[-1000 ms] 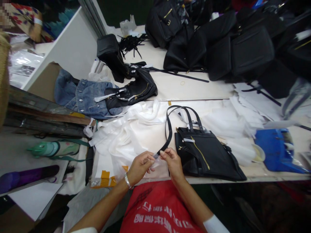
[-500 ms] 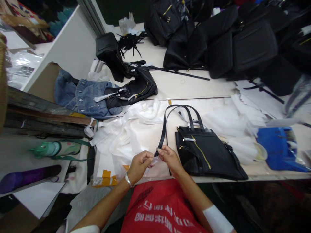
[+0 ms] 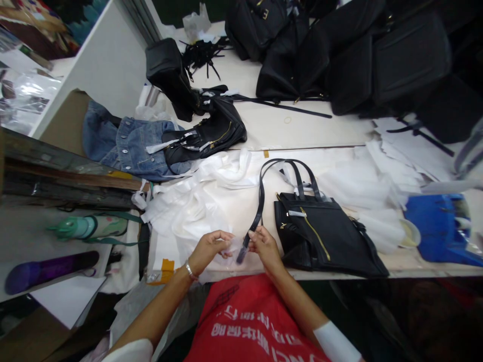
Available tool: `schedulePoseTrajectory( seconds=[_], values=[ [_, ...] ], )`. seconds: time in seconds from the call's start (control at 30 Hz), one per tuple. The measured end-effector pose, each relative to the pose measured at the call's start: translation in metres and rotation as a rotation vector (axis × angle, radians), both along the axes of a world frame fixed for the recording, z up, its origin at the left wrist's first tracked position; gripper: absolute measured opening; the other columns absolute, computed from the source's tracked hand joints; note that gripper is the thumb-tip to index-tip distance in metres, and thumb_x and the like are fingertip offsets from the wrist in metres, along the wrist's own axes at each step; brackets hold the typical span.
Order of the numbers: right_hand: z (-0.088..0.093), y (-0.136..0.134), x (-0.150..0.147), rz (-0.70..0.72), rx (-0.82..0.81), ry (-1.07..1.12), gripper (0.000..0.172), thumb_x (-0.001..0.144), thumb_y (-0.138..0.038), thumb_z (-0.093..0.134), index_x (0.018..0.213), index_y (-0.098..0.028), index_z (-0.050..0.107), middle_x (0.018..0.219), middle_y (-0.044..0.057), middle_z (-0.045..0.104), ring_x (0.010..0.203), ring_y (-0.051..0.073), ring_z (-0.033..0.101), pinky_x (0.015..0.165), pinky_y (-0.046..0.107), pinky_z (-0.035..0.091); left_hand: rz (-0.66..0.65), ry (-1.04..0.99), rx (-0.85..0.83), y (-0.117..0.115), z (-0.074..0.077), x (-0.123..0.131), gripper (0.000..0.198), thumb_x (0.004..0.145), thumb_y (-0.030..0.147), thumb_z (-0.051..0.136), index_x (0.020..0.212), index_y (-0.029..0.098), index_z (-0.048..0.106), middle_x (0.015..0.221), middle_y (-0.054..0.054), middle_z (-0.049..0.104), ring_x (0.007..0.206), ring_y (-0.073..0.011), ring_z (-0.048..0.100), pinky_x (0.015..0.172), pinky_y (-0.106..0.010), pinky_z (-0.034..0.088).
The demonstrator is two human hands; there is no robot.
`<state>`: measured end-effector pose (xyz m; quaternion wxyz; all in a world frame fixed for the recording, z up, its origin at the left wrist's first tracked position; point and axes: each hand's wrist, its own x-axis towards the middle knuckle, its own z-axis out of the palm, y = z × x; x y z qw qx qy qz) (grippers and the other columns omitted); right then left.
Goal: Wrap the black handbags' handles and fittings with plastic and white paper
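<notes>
A black handbag (image 3: 324,239) with a gold zip lies flat near the table's front edge. Its long black strap (image 3: 260,201) loops away from the handles and back toward me. My right hand (image 3: 264,246) pinches the strap's free end just left of the bag. My left hand (image 3: 209,248) is closed on a thin clear plastic wrapper (image 3: 230,251) beside that strap end. White wrapping sheets (image 3: 204,201) lie under and behind both hands.
Another black bag (image 3: 206,136) lies on a denim jacket (image 3: 128,146) at the left. Several black bags (image 3: 339,55) are piled at the back. A blue object (image 3: 433,223) sits right, with a green bottle (image 3: 88,226) and a purple item (image 3: 49,264) on the lower left surface.
My hands have drawn slightly apart. The strap end has slid partly out of the clear wrapper, and the view has tilted a little.
</notes>
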<state>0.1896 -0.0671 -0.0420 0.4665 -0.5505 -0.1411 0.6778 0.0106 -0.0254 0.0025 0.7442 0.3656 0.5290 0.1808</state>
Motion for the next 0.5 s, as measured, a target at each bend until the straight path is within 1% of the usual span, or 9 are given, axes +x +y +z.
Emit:
schedulePoseTrajectory(
  seconds=[0.07,0.13,0.2,0.27,0.33,0.4,0.43,0.47,0.5],
  values=[
    [0.001,0.003,0.003,-0.039,0.022,-0.038,0.026,0.074,-0.041,0.064,0.081,-0.021,0.049,0.064,-0.006,0.056,0.049,0.008,0.051,0.050,0.020,0.045,-0.057,-0.031,-0.071,0.003,0.009,-0.005,0.018,0.076,0.030,0.064,0.079,0.013,0.059,0.119,-0.011,0.058,0.054,-0.0092,0.062,0.054,-0.024,0.048],
    [0.002,0.006,0.005,-0.071,0.056,-0.093,0.023,0.076,-0.040,0.064,0.081,-0.021,0.051,0.062,-0.005,0.056,0.053,0.010,0.055,0.052,0.020,0.045,-0.096,-0.026,-0.109,0.004,0.015,-0.004,0.018,0.076,0.030,0.063,0.077,0.013,0.059,0.123,-0.012,0.056,0.051,-0.0076,0.061,0.052,-0.023,0.048],
    [0.004,0.008,0.006,-0.091,0.094,-0.136,0.022,0.078,-0.040,0.062,0.082,-0.021,0.053,0.066,-0.004,0.058,0.057,0.012,0.058,0.056,0.022,0.046,-0.108,0.012,-0.112,0.001,0.017,0.003,0.018,0.075,0.030,0.064,0.076,0.013,0.058,0.127,-0.012,0.053,0.050,-0.0076,0.061,0.049,-0.022,0.047],
    [0.006,0.011,0.006,-0.114,0.118,-0.184,0.020,0.079,-0.040,0.060,0.084,-0.021,0.054,0.070,-0.003,0.060,0.061,0.013,0.058,0.059,0.023,0.047,-0.100,0.040,-0.086,-0.002,0.014,0.012,0.019,0.074,0.031,0.064,0.077,0.013,0.058,0.128,-0.011,0.051,0.050,-0.0080,0.062,0.048,-0.022,0.048],
    [0.009,0.013,0.006,-0.145,0.129,-0.241,0.020,0.080,-0.039,0.059,0.086,-0.021,0.055,0.072,-0.002,0.060,0.063,0.013,0.058,0.060,0.024,0.047,-0.089,0.050,-0.044,-0.005,0.010,0.021,0.019,0.075,0.031,0.063,0.079,0.014,0.058,0.119,-0.010,0.057,0.051,-0.0085,0.061,0.048,-0.022,0.048],
    [0.013,0.016,0.007,-0.171,0.143,-0.303,0.020,0.081,-0.040,0.057,0.088,-0.021,0.056,0.073,-0.001,0.060,0.066,0.014,0.057,0.062,0.025,0.047,-0.085,0.067,0.025,-0.005,0.007,0.029,0.018,0.078,0.032,0.060,0.083,0.015,0.058,0.094,-0.006,0.064,0.051,-0.0100,0.061,0.049,-0.022,0.048],
    [0.015,0.017,0.008,-0.180,0.151,-0.331,0.020,0.082,-0.040,0.056,0.088,-0.021,0.056,0.074,-0.001,0.060,0.067,0.014,0.057,0.064,0.026,0.047,-0.087,0.082,0.073,-0.005,0.006,0.032,0.017,0.080,0.032,0.058,0.085,0.015,0.058,0.082,-0.003,0.063,0.052,-0.0108,0.061,0.049,-0.022,0.048],
    [0.017,0.019,0.009,-0.191,0.158,-0.360,0.020,0.082,-0.040,0.056,0.089,-0.020,0.056,0.076,0.000,0.061,0.069,0.014,0.057,0.065,0.026,0.046,-0.092,0.100,0.130,-0.004,0.006,0.036,0.017,0.081,0.032,0.056,0.086,0.016,0.059,0.075,-0.001,0.061,0.053,-0.0112,0.061,0.050,-0.022,0.048],
    [0.020,0.021,0.011,-0.202,0.164,-0.387,0.021,0.083,-0.040,0.055,0.088,-0.020,0.056,0.076,0.000,0.061,0.070,0.015,0.057,0.066,0.026,0.046,-0.097,0.120,0.193,-0.002,0.008,0.039,0.016,0.082,0.031,0.055,0.086,0.016,0.059,0.074,-0.001,0.060,0.054,-0.0110,0.060,0.051,-0.022,0.048]
  ],
)
